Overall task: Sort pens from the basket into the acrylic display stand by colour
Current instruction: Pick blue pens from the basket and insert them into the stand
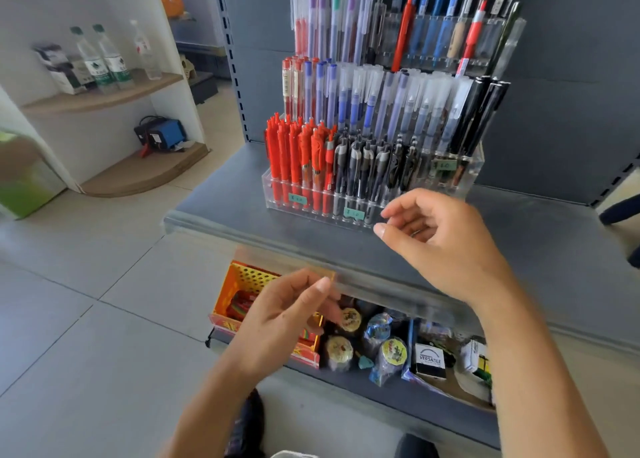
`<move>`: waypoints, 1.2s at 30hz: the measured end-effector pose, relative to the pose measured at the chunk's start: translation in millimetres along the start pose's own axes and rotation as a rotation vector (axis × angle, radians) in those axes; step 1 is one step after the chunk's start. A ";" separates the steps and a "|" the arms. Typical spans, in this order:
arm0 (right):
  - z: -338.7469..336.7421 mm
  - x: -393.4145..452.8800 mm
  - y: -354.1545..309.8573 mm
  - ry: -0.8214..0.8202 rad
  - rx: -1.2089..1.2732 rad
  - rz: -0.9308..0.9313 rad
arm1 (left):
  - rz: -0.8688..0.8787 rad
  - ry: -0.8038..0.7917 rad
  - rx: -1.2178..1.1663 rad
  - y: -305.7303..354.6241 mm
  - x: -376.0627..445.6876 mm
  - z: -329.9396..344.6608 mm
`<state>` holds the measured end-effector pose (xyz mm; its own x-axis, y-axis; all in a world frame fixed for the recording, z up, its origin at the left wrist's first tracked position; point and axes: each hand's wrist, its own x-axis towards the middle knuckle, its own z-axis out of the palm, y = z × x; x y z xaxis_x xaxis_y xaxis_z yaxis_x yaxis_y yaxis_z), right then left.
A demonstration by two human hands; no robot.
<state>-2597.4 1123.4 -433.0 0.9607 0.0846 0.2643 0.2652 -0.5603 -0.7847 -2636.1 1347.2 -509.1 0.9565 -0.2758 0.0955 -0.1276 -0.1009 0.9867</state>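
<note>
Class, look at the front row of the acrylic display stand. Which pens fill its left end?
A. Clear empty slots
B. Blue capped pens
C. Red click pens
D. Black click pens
C: the red click pens fill the left end of the acrylic display stand's front row, with black click pens to their right.

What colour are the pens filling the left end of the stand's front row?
Red pens, clearest in the head view, beside black-and-grey ones.

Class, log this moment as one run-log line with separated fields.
left hand: empty, above basket | right hand: empty, before stand | front row: red pens, black pens
</note>
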 end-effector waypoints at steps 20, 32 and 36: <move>54.0 -118.9 -9.7 -0.397 -0.061 0.125 | -0.217 -0.021 -0.160 -35.4 -129.5 -19.4; 86.3 -177.5 25.0 -0.528 -0.086 0.253 | -0.416 -0.101 -0.250 -80.5 -150.8 -11.4; 103.0 -186.9 44.1 -0.616 -0.114 0.290 | -0.511 -0.135 -0.233 -107.6 -150.3 -4.4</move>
<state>-2756.8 1167.8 -574.8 0.8717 0.3521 -0.3408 0.0125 -0.7112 -0.7029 -2765.0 1403.7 -629.1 0.8375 -0.3686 -0.4034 0.4174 -0.0448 0.9076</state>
